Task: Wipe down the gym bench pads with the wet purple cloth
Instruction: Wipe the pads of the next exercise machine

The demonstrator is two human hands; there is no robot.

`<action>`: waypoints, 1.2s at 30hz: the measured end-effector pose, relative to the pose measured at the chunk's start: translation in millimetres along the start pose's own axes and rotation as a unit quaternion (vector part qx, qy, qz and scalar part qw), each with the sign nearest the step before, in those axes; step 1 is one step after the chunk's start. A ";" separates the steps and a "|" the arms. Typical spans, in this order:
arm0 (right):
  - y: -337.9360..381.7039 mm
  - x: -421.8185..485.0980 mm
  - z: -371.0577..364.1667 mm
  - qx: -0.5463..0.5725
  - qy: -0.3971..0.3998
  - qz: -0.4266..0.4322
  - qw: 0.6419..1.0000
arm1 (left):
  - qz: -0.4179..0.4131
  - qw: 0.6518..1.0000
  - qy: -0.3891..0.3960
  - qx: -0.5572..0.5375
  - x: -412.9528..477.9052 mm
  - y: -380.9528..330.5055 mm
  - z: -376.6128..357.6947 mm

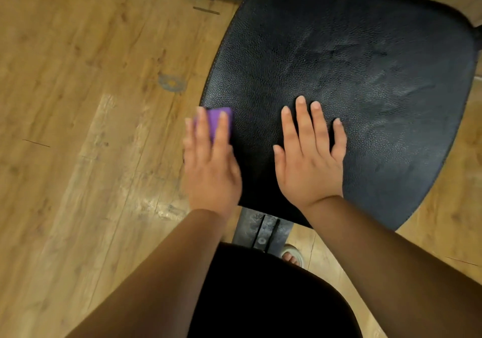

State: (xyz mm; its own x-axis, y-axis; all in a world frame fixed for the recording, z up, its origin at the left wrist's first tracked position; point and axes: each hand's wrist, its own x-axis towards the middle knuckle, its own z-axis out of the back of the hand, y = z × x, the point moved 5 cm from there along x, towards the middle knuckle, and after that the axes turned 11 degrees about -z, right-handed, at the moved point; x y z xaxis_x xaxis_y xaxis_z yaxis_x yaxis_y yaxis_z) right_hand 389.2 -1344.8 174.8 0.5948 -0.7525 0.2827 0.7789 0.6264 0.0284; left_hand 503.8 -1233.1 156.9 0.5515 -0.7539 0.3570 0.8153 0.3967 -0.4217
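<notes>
Bench pad (365,76) was black with pebbled leather grain; pale grey smears ran across middle toward right edge. Cloth (219,118) at left edge was plain purple. Floor (78,102) showed honey-tan wood-grain planks with darker knots, plus grey ring mark (171,83). Bench frame (263,229) was mottled dull grey. Sleeves (161,272) were brown, garment (260,298) black, sandal (293,255) off-white.

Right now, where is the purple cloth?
In the head view, the purple cloth lies under the fingers of the left hand, at the left edge of the bench pad.
</notes>
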 end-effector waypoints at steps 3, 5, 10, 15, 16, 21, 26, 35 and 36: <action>0.6 0.3 -1.3 0.001 0.003 -0.002 1.000 | 0.074 0.997 -0.030 -0.011 0.8 -4.9 -3.7; 0.2 0.4 -1.3 0.006 -0.001 -0.004 1.000 | 0.010 1.000 0.006 -0.004 -7.6 -29.6 -16.6; 0.3 0.2 -1.7 0.015 -0.003 -0.004 1.000 | -0.087 0.995 0.036 -0.016 -19.2 -36.3 -23.5; 0.3 -1.3 -2.5 0.003 -0.010 -0.003 1.000 | 0.126 0.991 -0.045 -0.028 -14.2 -21.3 -17.4; 0.6 -1.2 -2.4 0.002 -0.011 -0.002 1.000 | 0.149 0.987 -0.044 -0.032 -17.1 -29.5 -21.0; 0.0 -1.4 -3.3 0.008 -0.010 -0.004 1.000 | 0.062 0.997 0.010 -0.032 -35.1 -55.0 -34.5; 0.2 -2.6 -3.2 0.005 -0.017 0.003 1.000 | 0.195 0.977 -0.077 -0.041 -18.6 -10.9 -15.9; 0.1 -2.4 -2.3 0.016 -0.020 0.000 1.000 | 0.001 1.000 0.019 0.009 -21.1 -30.4 -23.8; 0.4 -2.4 -1.9 0.015 -0.022 0.000 1.000 | 0.030 0.999 0.007 0.012 -14.0 -24.5 -20.1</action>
State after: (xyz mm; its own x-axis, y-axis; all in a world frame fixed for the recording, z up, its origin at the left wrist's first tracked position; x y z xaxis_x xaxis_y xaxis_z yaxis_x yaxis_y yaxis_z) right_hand 388.5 -1343.1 172.4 0.5845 -0.7438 0.3242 0.7727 0.6321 0.0572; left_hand 472.6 -1242.8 145.5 0.5964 -0.7359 0.3205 0.7854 0.4526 -0.4223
